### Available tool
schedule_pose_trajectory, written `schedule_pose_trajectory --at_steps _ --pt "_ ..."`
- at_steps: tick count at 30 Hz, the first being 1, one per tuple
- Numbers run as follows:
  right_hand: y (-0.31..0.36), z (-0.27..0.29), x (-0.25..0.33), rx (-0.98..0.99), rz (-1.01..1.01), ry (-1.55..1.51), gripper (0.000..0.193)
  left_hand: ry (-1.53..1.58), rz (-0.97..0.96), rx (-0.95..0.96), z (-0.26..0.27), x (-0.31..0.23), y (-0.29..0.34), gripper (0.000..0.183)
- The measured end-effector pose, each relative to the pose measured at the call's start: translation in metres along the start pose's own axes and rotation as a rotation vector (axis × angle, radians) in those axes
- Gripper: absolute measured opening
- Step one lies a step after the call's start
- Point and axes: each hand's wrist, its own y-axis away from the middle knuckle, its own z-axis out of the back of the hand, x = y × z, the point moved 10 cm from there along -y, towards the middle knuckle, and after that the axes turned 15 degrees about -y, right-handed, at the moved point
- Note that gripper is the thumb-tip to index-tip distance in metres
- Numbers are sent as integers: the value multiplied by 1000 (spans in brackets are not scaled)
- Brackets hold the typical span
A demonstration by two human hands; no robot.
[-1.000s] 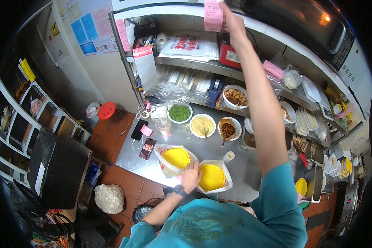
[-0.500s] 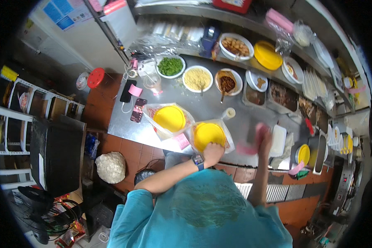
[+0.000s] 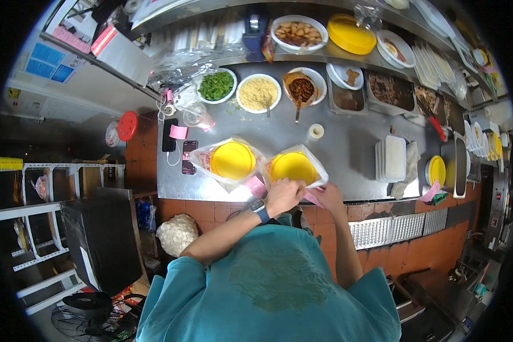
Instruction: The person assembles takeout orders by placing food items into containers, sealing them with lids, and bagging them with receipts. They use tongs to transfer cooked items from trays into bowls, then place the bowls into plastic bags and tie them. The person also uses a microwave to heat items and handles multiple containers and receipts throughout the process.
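At the table's near edge a white plastic bag (image 3: 318, 166) holds a round yellow lid or tub (image 3: 293, 167). My left hand (image 3: 285, 195), wearing a watch, has its fingers curled at the bag's near edge. Close beside it, my right hand (image 3: 328, 196) pinches a pink paper slip (image 3: 312, 198) against the bag's near right corner. Just to the left stands a second bag (image 3: 200, 159) with another round yellow lid or tub (image 3: 232, 160) in it. A pink slip (image 3: 256, 186) hangs at that bag's near side.
Along the back of the steel table (image 3: 233, 126) are bowls of chopped greens (image 3: 216, 86), yellow minced food (image 3: 258, 94) and dark sauce (image 3: 301, 89). White stacked containers (image 3: 391, 159) stand at the right beside a grey cloth (image 3: 407, 171). Two phones (image 3: 190, 158) lie at the left. A shelf overhangs the back.
My right hand has come left from beside the white containers, bringing the pink slip to the right-hand bag. My left hand stays by that bag. The whole view has shifted.
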Motion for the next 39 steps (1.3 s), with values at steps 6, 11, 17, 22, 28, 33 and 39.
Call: schedule_pose_trajectory --at_steps 6,11,17,22,28,33,39 --pt "32 151 -9 -696 90 -3 31 280 60 -175 79 55 35 14" --pt "-1 331 -68 -1184 -168 877 58 270 211 -294 126 113 79 13" --pt "-28 326 -76 -761 15 336 51 52 -63 -344 151 98 94 17" --pt "52 220 18 -742 -39 -632 74 -231 -598 -58 70 13 70 45" --pt "70 5 74 -98 -471 -877 81 -448 -871 -54 15 -13 72 21" --pt "5 -38 71 10 -155 -485 76 -451 -811 -74 14 -16 66 12" --pt "-20 131 49 -604 119 394 23 -304 -586 -23 38 -6 46 28"
